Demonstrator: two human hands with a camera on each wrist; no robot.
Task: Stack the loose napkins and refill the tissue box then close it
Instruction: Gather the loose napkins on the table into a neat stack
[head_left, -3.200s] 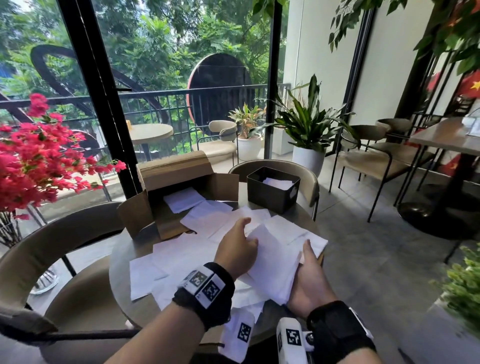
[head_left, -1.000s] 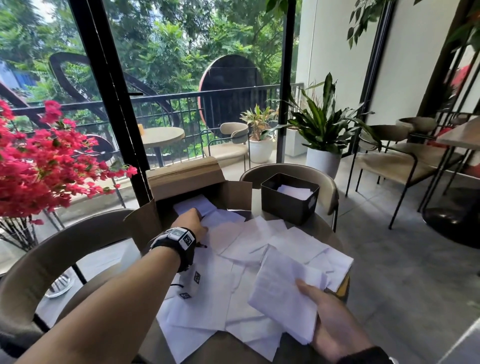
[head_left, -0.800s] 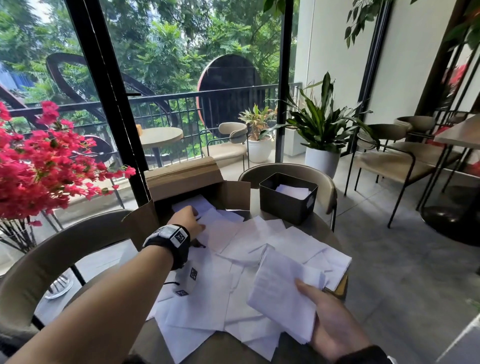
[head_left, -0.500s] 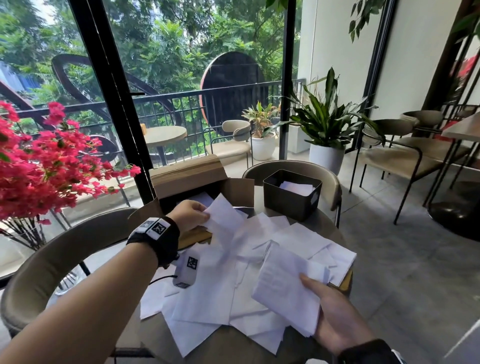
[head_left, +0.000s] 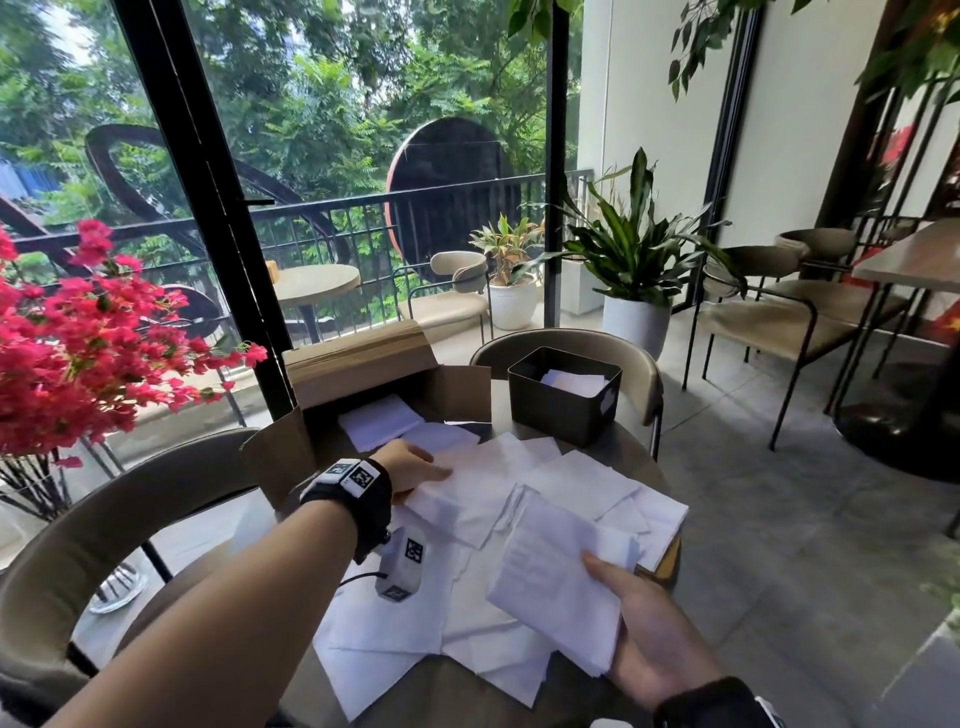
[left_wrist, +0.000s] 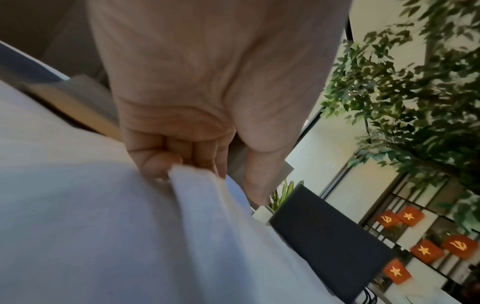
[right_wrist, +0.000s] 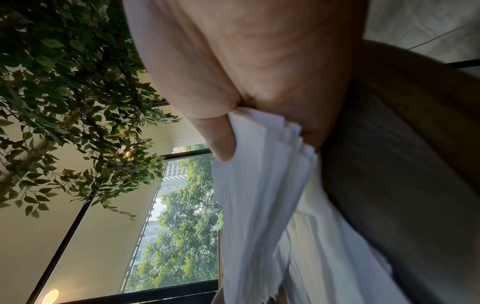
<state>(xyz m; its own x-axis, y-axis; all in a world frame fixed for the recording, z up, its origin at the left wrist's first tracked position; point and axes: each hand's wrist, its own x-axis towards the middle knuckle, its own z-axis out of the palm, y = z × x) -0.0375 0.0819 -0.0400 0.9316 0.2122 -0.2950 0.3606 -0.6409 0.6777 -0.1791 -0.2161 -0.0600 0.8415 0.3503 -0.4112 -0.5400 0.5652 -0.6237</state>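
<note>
Café corner, round tabletop (head_left: 597, 691) littered with loose napkins (head_left: 576, 488); cardboard box (head_left: 358, 364) open at back, black tissue box (head_left: 563, 400) beyond. Our right hand (head_left: 660, 639) grips the gathered stack (head_left: 561, 587); left hand (head_left: 410, 465) pinches one napkin (head_left: 457, 499). We should carry it flat onto the stack, edges squared.

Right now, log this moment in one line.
left hand: pinching loose napkin | right hand: holding napkin stack | tissue box: open

Two boxes (head_left: 363, 384), perhaps fifteen napkins (head_left: 467, 499)
</note>
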